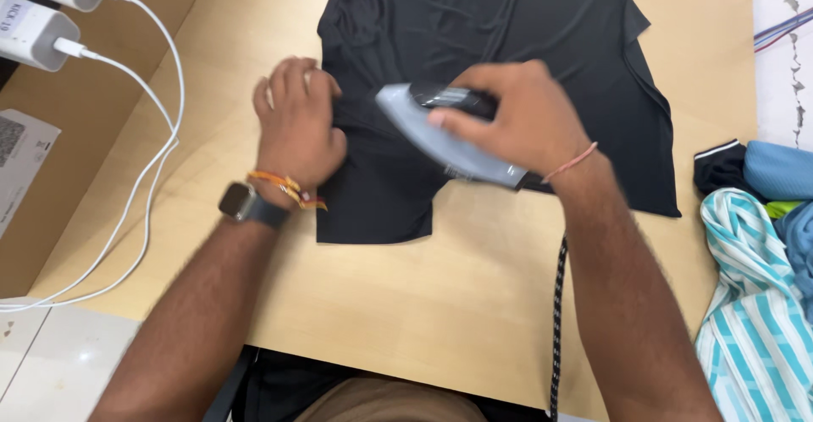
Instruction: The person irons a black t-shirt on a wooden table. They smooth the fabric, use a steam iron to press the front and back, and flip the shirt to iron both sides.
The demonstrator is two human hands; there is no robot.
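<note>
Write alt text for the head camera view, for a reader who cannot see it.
A person's right hand grips a grey iron over a black shirt spread on a light wooden table, while the left hand presses the shirt's left edge flat. Folded blue and striped clothes lie at the right; white cables run along the left.

Matt black cloth shirt (508, 41), seemingly plastic iron (449, 138)
</note>
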